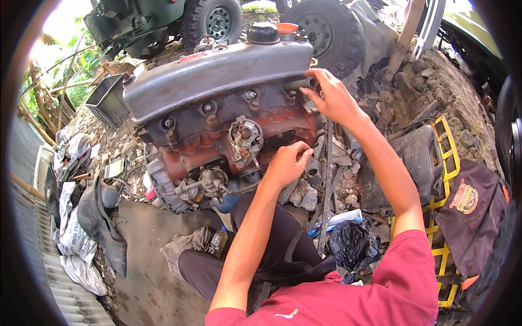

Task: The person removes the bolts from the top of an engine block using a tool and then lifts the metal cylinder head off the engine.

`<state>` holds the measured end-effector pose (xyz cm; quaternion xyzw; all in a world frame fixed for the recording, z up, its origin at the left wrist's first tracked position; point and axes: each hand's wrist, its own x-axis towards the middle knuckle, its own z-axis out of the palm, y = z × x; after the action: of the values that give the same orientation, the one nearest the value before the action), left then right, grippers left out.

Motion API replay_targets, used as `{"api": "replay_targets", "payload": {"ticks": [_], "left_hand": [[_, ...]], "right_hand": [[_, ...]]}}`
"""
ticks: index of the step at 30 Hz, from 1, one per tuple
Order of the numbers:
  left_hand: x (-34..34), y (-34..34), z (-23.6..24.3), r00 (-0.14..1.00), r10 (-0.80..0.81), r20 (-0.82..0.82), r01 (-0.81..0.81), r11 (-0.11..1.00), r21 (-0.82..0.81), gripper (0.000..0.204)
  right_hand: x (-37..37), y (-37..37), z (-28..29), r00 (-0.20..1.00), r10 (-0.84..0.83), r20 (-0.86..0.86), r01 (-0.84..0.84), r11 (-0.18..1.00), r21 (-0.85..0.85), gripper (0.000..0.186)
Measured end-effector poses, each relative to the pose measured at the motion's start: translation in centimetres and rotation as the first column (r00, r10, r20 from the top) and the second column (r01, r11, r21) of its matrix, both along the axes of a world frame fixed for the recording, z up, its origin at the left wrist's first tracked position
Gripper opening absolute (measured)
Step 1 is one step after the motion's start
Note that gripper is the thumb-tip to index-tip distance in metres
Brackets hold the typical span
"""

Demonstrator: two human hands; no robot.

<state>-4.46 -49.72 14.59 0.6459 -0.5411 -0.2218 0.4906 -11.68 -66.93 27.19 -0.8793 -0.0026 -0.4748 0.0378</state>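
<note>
A large engine (190, 130) stands in front of me, with a grey metal valve cover (217, 73) on top and a red-brown block below. At its right end my right hand (337, 100) is raised, thumb and forefinger apart on either side of a short grey pipe stub (299, 85); I cannot tell if they touch it. My left hand (291, 163) is closed, fingers curled, beside the block's lower right; what it holds, if anything, is hidden. Left of that hand is an open distributor (246, 136) without a cap. Several spark plugs (207, 107) line the block's side.
A rubber mat (147, 261) lies at lower left. Rubble, a black plastic bag (353, 247) and a yellow metal rack (443, 206) with a dark cloth bag (470, 217) are at right. An empty crate (109, 100) stands left; a green vehicle (133, 24) is behind.
</note>
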Motion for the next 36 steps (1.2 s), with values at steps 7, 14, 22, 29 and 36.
{"api": "replay_targets", "payload": {"ticks": [7,14,22,29,36], "left_hand": [[0.1,0.3,0.0,1.0,0.017,0.018,-0.017,1.0,0.0,0.022],[-0.2,0.2,0.4,1.0,0.013,0.018,-0.013,1.0,0.023,0.023],[0.3,0.4,-0.5,0.999,0.017,0.039,-0.018,1.0,0.018,0.024],[0.2,0.1,-0.5,0.998,0.018,0.056,-0.02,0.999,0.043,0.024],[0.1,-0.1,-0.9,0.998,0.015,0.058,-0.018,0.999,0.046,0.023]], "right_hand": [[0.4,1.9,2.3,0.87,-0.286,-0.4,0.38,0.908,0.177,0.037],[1.1,0.7,1.3,0.886,-0.346,-0.31,0.393,0.914,0.103,0.043],[1.9,1.2,1.2,0.97,-0.111,-0.214,0.127,0.99,0.065,0.042],[2.2,-0.2,1.9,0.77,-0.436,-0.465,0.49,0.872,-0.004,0.056],[2.0,-0.9,1.4,0.976,-0.032,-0.216,0.037,0.999,0.018,0.059]]}}
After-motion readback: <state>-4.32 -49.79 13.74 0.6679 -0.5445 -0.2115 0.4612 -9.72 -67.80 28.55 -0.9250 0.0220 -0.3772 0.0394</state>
